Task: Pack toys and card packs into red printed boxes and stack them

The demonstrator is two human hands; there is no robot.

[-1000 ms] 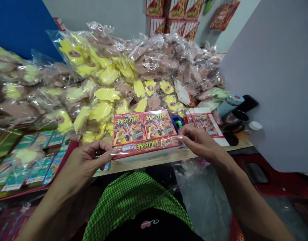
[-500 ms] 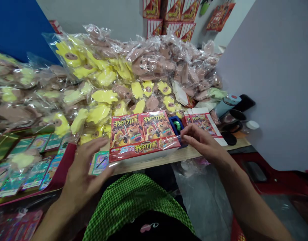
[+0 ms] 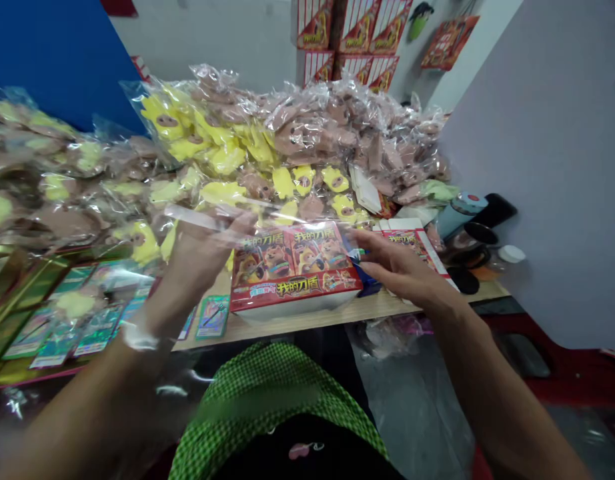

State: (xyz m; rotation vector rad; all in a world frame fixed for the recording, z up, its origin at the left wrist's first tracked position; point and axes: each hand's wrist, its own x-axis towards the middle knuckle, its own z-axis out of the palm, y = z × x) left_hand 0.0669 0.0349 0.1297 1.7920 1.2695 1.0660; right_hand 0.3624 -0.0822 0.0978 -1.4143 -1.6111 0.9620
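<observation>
Box [image 3: 307, 291] labelled "我的刀盾" sits between parted hands [image 3: 200, 257] [image 3: 402, 270], their grip unclear.

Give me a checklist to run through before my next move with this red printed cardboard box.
1. Red printed cardboard box resting on the pale wooden tabletop: ok.
2. Clear glossy plastic film gripped by the bare left hand: cannot tell, motion blur.
3. Bare right hand clear of the blue tape dispenser: cannot tell, they overlap in view.
4. Teal rectangular card beside the box: ok.
5. Light-blue cylindrical bottle apart from both hands: ok.
</observation>
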